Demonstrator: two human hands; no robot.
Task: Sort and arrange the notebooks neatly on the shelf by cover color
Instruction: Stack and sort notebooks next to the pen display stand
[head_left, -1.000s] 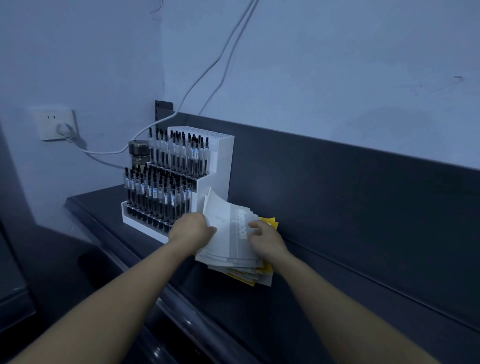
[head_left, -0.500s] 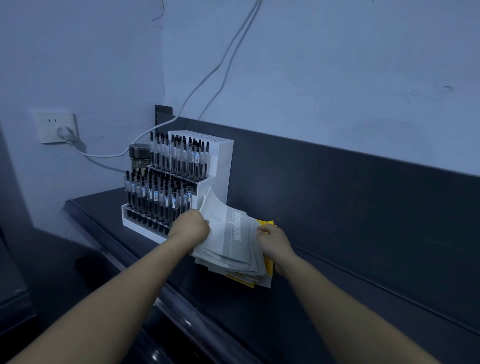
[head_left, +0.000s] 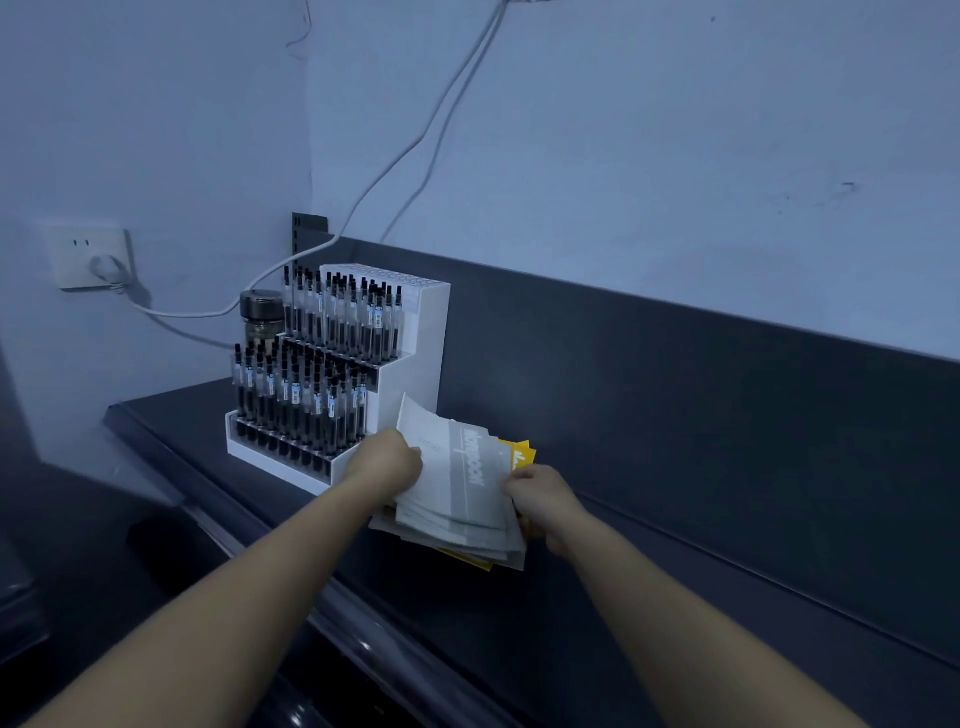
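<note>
A loose stack of thin grey-white notebooks lies fanned on the dark shelf, with yellow notebooks showing at its far right corner and bottom edge. My left hand grips the stack's left edge, fingers curled over the top covers. At the right edge my right hand pinches the stack, the thumb on top. The top grey cover is tilted, with its far corner lifted.
A white tiered pen rack full of black pens stands just left of the stack. Behind it is a glass jar. A wall socket with white cables is at the left. The dark back panel runs along the shelf.
Both hands have stayed at the stack's edges. My right hand slid from the top cover to the right side, and the grey covers are gathered closer together.
</note>
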